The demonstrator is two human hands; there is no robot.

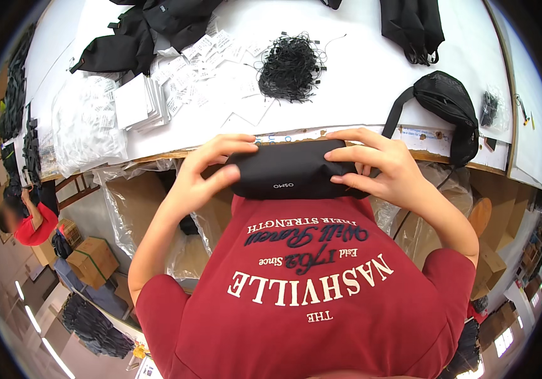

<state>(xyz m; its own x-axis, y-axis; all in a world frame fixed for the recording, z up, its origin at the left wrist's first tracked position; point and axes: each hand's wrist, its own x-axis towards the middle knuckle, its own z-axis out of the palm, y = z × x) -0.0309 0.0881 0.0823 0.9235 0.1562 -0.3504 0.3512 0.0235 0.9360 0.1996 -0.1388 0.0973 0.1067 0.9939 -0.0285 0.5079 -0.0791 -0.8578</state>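
Note:
A black fabric pouch [290,167], long and boxy with small pale lettering on its front, is held up at the table's near edge, close to my red shirt. My left hand [217,161] grips its left end, thumb in front and fingers over the top. At the right end my right hand [378,161] has its fingers curled onto the fabric. Just beyond my right hand sits a black mesh-sided bag [447,104] with a strap, drooping over the table edge.
On the white table [346,101] lie a tangle of black tag cords [290,66], loose white tags [185,79], a stack of white cards [138,104], a clear plastic bag [88,123] and black bags [157,31]. Plastic-lined cartons [141,208] stand below. A person [31,218] is at far left.

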